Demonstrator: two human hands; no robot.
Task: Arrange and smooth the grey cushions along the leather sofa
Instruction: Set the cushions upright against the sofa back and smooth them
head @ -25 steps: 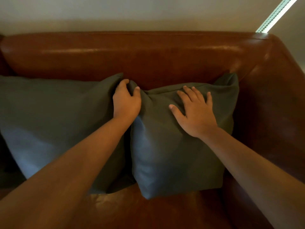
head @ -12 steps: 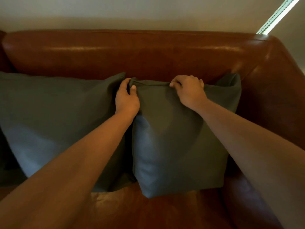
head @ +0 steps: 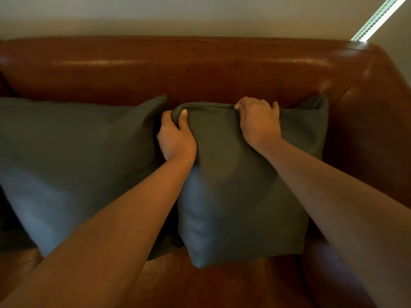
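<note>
left hand [head: 175,138] pinches the cushion [head: 240,196] corner, thumb in front; right hand [head: 259,121] curls over its top edge.

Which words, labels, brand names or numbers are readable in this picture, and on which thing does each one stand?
None: no text can be read anywhere in this picture.
The left cushion and the right cushion are plain grey cloth, with no tag in view.
The leather sofa, the wall and the bright strip at the upper right show no writing either.
</note>
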